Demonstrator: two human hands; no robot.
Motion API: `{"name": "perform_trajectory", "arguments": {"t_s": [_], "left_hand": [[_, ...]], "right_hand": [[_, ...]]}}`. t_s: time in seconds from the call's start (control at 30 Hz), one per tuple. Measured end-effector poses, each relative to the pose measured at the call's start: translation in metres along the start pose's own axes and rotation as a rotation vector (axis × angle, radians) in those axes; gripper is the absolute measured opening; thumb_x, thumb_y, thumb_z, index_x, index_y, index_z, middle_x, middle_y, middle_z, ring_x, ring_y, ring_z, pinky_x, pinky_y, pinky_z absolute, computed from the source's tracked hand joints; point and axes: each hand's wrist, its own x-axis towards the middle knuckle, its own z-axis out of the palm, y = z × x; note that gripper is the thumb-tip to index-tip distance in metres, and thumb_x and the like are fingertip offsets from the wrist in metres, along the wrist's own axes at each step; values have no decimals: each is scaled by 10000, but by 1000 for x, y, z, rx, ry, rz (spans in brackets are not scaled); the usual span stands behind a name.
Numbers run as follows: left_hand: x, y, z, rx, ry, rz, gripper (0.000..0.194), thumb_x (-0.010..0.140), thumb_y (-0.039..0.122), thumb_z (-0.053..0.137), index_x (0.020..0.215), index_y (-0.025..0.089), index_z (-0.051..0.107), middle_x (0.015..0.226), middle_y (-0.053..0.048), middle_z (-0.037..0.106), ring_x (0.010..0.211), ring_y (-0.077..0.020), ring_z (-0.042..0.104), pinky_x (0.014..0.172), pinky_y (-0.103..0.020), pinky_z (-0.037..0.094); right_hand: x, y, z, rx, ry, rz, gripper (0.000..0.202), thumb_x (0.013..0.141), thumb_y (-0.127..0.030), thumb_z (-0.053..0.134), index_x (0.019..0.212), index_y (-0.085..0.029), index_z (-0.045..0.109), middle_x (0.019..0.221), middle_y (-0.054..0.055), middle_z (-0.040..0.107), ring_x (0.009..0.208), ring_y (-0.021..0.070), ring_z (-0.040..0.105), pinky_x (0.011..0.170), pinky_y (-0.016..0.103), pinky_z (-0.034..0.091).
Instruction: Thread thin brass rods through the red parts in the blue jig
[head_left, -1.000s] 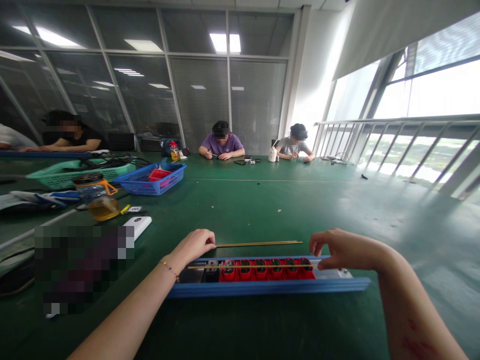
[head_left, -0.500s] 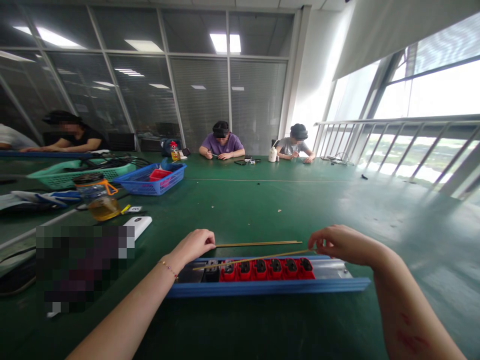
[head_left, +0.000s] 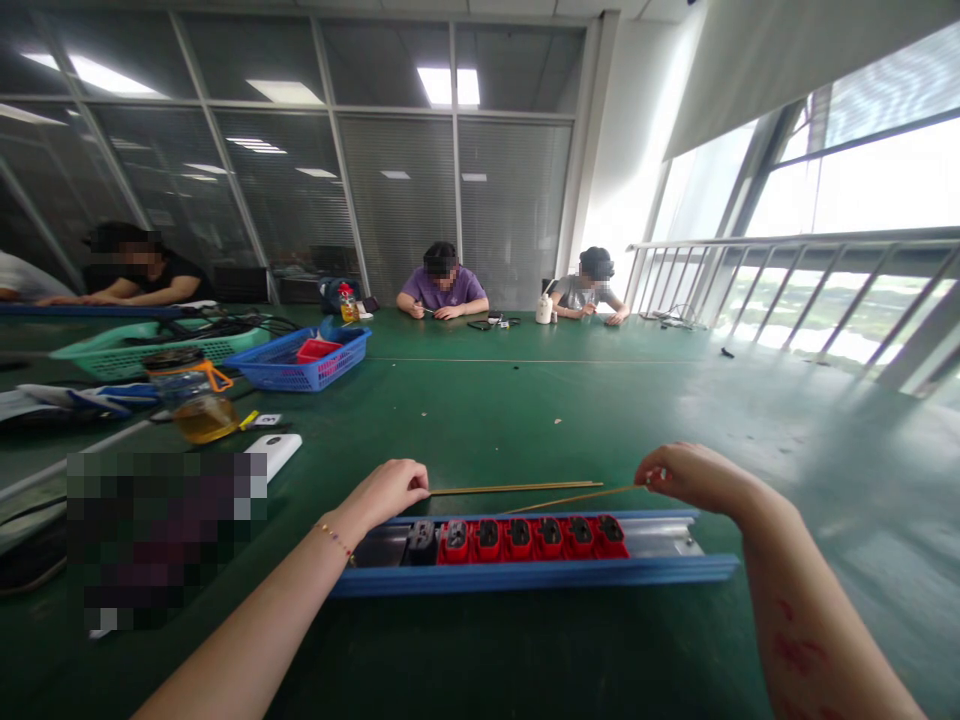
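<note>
In the head view my left hand [head_left: 391, 487] is closed in a pinch at the left end of thin tan sticks [head_left: 517, 489], which stretch rightward behind a blue channel [head_left: 540, 574] with a silvery inside. My right hand [head_left: 686, 476], fingers curled together, grips the right end of another thin tan stick [head_left: 577, 496]. That stick slants down to the left, its far tip near the channel's back edge. Inside the channel stand several red socket-like blocks [head_left: 519, 541] with black tops in a row. A darker black-and-grey block [head_left: 423, 542] sits at their left end.
On the left stand a blue basket [head_left: 281, 372], a green basket [head_left: 97, 352] with cables and a jar of amber liquid [head_left: 204, 415]. Nearer lies a white device [head_left: 276, 455] beside a blurred-out patch. Several people sit along the table's far side. A railing [head_left: 780, 243] runs at right.
My right hand has moved slightly right and up, drawing its stick off the top of the blocks to behind the channel. My left hand stays nearly still.
</note>
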Motion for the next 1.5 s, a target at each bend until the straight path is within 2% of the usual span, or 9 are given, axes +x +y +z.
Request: {"name": "perform_trajectory", "arguments": {"t_s": [0.17, 0.33, 0.57, 0.7, 0.87, 1.07, 1.3, 1.4, 1.5], "left_hand": [[-2, 4, -2, 6, 19, 8, 261, 756, 421, 480, 681, 214, 620, 729, -8, 633, 673, -143, 570, 579, -222, 353], [-3, 9, -5, -13, 7, -8, 407, 745, 554, 428, 663, 201, 613, 699, -17, 627, 619, -145, 559, 544, -226, 336], [-3, 8, -7, 30, -6, -16, 308, 644, 511, 583, 712, 214, 631, 786, -22, 630, 721, -166, 568, 586, -227, 368], [-3, 8, -7, 33, -3, 24, 214, 687, 408, 576, 786, 227, 634, 838, -21, 635, 786, -163, 573, 671, -232, 393], [-2, 10, -7, 60, -31, 54, 146, 732, 288, 527, 820, 242, 635, 820, -4, 646, 751, -143, 581, 666, -225, 397], [-1, 12, -9, 124, -42, 111, 160, 719, 188, 491, 777, 252, 625, 731, 20, 631, 667, -126, 568, 596, -215, 368], [0, 13, -5, 154, -30, 95, 184, 635, 100, 475, 702, 222, 596, 698, 17, 587, 621, -117, 535, 552, -210, 346], [-2, 15, -9, 85, 23, 99, 142, 655, 142, 467, 693, 207, 587, 713, 6, 572, 631, -118, 528, 570, -213, 364], [-6, 18, -23, -60, 128, 126, 126, 696, 205, 448, 694, 192, 573, 749, -4, 571, 704, -129, 537, 647, -222, 396]], "right_hand": [[23, -12, 21, 47, -69, 4, 249, 690, -145, 480, 809, -222, 685, 742, 16, 689, 630, 145, 620, 551, 195, 401], [43, -26, 44, -15, -25, 40, 198, 683, -133, 502, 774, -213, 658, 753, 28, 682, 681, 163, 622, 558, 206, 384], [58, -45, 65, -92, 69, 49, 201, 758, -181, 433, 782, -218, 629, 826, 60, 654, 766, 211, 608, 620, 272, 378], [59, -48, 67, -108, 112, 17, 199, 790, -198, 410, 833, -212, 604, 939, 62, 625, 875, 210, 580, 678, 281, 374], [61, -45, 70, -97, 102, -43, 282, 756, -177, 468, 1015, -256, 544, 1040, 20, 612, 961, 192, 553, 719, 265, 372], [64, -45, 70, -99, 73, -47, 246, 755, -127, 424, 884, -239, 601, 915, 33, 653, 837, 195, 596, 674, 262, 370], [64, -48, 69, -56, 54, -60, 226, 646, -103, 495, 807, -216, 608, 840, 31, 658, 784, 193, 596, 633, 247, 364], [62, -44, 64, -15, 63, -64, 226, 624, -112, 490, 794, -203, 609, 818, 29, 649, 749, 183, 586, 613, 240, 368], [54, -37, 50, 60, 80, -89, 231, 630, -115, 471, 806, -190, 601, 791, 17, 631, 702, 150, 567, 590, 216, 382]]}}
